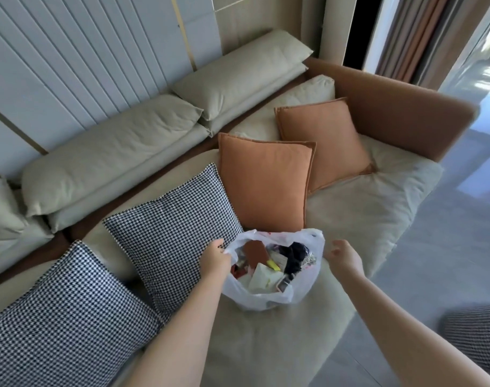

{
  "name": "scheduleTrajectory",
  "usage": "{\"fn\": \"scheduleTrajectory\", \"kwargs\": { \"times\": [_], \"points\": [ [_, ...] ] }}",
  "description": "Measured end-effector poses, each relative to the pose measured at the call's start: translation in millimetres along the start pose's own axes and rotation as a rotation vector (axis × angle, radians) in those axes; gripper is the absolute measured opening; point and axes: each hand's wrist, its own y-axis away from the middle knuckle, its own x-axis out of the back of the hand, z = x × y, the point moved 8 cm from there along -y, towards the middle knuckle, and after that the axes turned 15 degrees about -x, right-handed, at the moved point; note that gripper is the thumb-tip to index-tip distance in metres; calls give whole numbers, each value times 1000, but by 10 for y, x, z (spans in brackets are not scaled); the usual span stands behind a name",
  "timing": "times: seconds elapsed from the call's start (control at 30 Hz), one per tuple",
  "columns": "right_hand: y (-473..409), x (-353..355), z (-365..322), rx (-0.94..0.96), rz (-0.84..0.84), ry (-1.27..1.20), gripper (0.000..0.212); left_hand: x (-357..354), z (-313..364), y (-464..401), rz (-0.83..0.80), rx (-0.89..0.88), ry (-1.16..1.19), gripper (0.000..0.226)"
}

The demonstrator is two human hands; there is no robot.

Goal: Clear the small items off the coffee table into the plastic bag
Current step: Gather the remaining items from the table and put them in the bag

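Pinching the thin, crinkled rim of the translucent white plastic bag (269, 298), the left hand (214, 261) holds its mouth wide. Right hand (343, 256), fingers loosely curled, hovers empty just beside the opposite rim. Inside lie jumbled small items (269, 265). Bag sits on the soft beige sofa seat (363, 219), touching a woven houndstooth cushion (171, 222).

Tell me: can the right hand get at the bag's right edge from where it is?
Probably yes. The right hand hovers just right of the plastic bag, holding nothing, with only bare sofa cushion between them. The left hand pinches the opposite rim.
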Motion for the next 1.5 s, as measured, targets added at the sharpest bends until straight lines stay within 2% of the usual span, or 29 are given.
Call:
{"fn": "scheduleTrajectory", "kwargs": {
  "times": [0.1, 0.2, 0.3, 0.5, 0.67, 0.83, 1.03, 1.37, 1.5],
  "points": [
    [151, -24, 95, -2, -83, 44, 14, 44, 230, 45, 57, -97, -69, 43],
    [341, 23, 221, -17, -101, 35, 37, -19, 580, 118, 25, -294, -121, 43],
    [535, 105, 353, -43, -77, 29, 38, -289, 826, 280, -170, -418, -118, 42],
    [846, 246, 777, -107, -2, -11, 33, -955, 985, 741, -584, -599, -254, 36],
    [1126, 354, 1314, -191, 110, -14, 32, -1446, 1126, 1162, -814, -771, -387, 33],
    [1522, 521, 1986, -287, 225, -27, 27, -1960, 1204, 1781, -1006, -892, -499, 34],
    [2138, 795, 2950, -452, 332, -215, 28, -2477, 1211, 2843, -1220, -1066, -634, 37],
    [3518, 931, 4829, -763, 500, -481, 28, -2979, 905, 4743, -1398, -1309, -777, 28],
    [4086, 880, 5554, -849, 544, -566, 28, -3070, 610, 5613, -1480, -1309, -785, 28]
  ]
}}
